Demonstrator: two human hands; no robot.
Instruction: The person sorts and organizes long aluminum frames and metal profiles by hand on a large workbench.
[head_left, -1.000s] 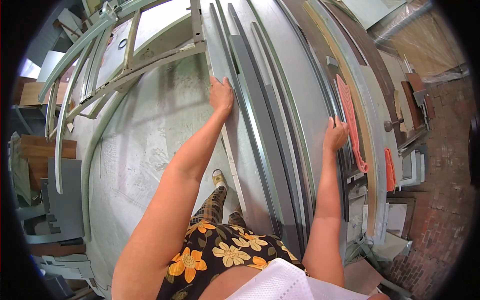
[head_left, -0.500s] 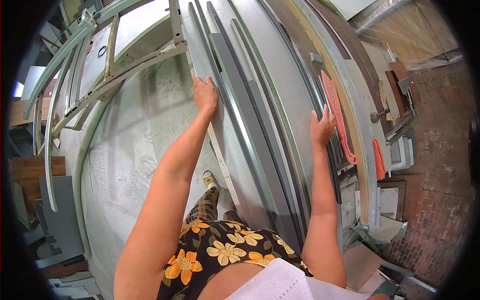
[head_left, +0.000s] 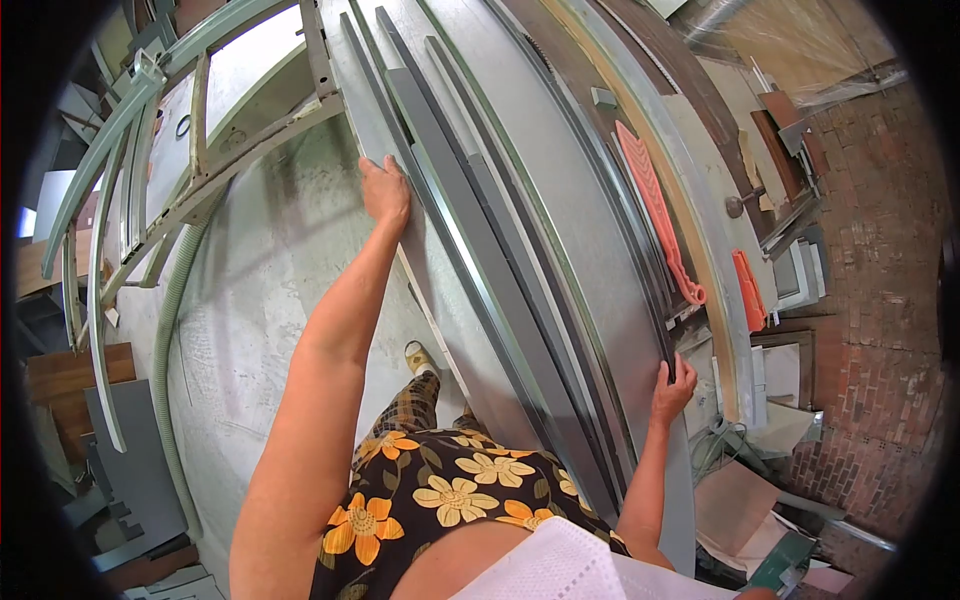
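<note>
Long grey metal strips (head_left: 490,215) lie lengthwise on a metal sheet (head_left: 560,180). At the sheet's left edge rests my left hand (head_left: 385,195), its fingers bent over the edge and slightly apart. My right hand (head_left: 675,388) is closed round the near end of a dark strip (head_left: 655,310) on the right side of the sheet. A pink-orange plastic piece (head_left: 655,215) lies just beyond that strip, a little ahead of my right hand.
A metal frame (head_left: 215,190) stands at the left, with a ribbed hose (head_left: 165,370) beside it on the floor. An orange piece (head_left: 748,290), stacked panels (head_left: 790,180) and a brick floor (head_left: 860,380) are at the right. Loose wires (head_left: 735,440) hang near my right hand.
My right hand has moved down and toward me along the strips, and has closed on a dark strip's end. My left hand remains at the sheet's edge while the view has shifted slightly.
</note>
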